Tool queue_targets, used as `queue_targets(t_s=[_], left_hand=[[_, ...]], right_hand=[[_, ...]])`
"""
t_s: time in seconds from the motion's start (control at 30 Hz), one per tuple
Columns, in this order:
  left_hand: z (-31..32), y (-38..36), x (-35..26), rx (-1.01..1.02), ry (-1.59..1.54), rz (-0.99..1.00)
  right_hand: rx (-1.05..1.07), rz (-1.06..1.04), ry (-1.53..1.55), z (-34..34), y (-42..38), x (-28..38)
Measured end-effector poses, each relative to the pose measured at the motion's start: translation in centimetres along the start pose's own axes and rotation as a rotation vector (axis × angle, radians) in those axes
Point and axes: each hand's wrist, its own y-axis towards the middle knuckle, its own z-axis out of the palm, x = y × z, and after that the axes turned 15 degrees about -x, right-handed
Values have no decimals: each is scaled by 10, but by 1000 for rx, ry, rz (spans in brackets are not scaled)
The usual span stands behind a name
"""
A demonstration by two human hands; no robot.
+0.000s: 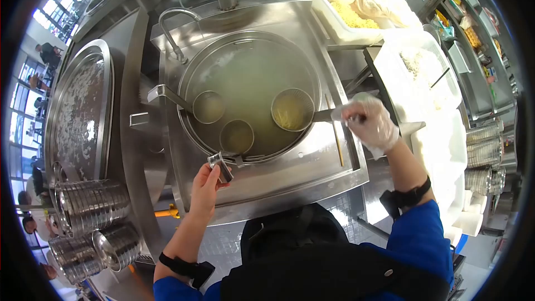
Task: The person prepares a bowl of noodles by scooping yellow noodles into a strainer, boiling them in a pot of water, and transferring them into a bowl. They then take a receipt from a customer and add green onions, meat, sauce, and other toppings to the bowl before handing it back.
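A large round pot [251, 36] of cloudy, steaming water is set in a steel counter. My bare left hand [205, 188] is closed around the metal handle of the front noodle strainer [237, 136], which hangs at the pot's near rim. On the right, a noodle strainer [292, 110] with yellow noodles [288, 118] sits in the water. My right hand [372, 125], in a clear plastic glove, has its fingers closed at that strainer's handle end. The left noodle strainer [209, 107] hooks over the pot's left side, touched by neither hand.
A curved faucet [177, 17] stands behind the pot. A thin stick [336, 139] lies on the counter's right side. White tubs [348, 36], one with yellow noodles and cloth, line the right. Stacked metal bowls [92, 206] and a large round lidlike pan [78, 111] are left.
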Motion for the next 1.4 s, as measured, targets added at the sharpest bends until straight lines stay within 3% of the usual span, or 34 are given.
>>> queue_targets(t_s=[0.17,0.33,0.4,0.5,0.57,0.6,0.7,0.77,0.83,0.93,1.03,1.13,1.23,1.27,1.4], left_hand=[[11,1,0,22,108,78],[20,16,-7,61,140,89],[24,20,-11,65,155,103],[25,21,-8,83,174,102],[26,20,-9,81,137,88],[26,18,-8,78,118,79],[29,14,-6,46,97,94],[26,15,-1,32,84,106],[25,13,2,19,71,100],[24,9,2,3,70,86],[26,5,0,-5,88,52],[26,1,0,-15,66,61],[24,-3,-1,-35,77,70],[22,-4,-2,-45,75,81],[5,-15,1,-98,71,100]], right_hand=[[10,174,33,-4,-27,-15],[270,215,18,19,8,-17],[487,391,10,27,36,-4],[666,-425,-338,75,54,-82],[1146,-30,-423,63,85,-34],[1175,-329,-392,70,90,-46],[1117,809,67,83,104,-52],[1200,432,-27,87,108,-49],[1246,296,-24,85,112,-38],[1075,912,-7,86,116,-34],[943,904,-41,75,112,-28],[1016,811,-76,75,98,-32],[980,934,-1,79,71,-34],[1158,1154,237,106,57,-87],[909,1281,375,139,2,-111]])
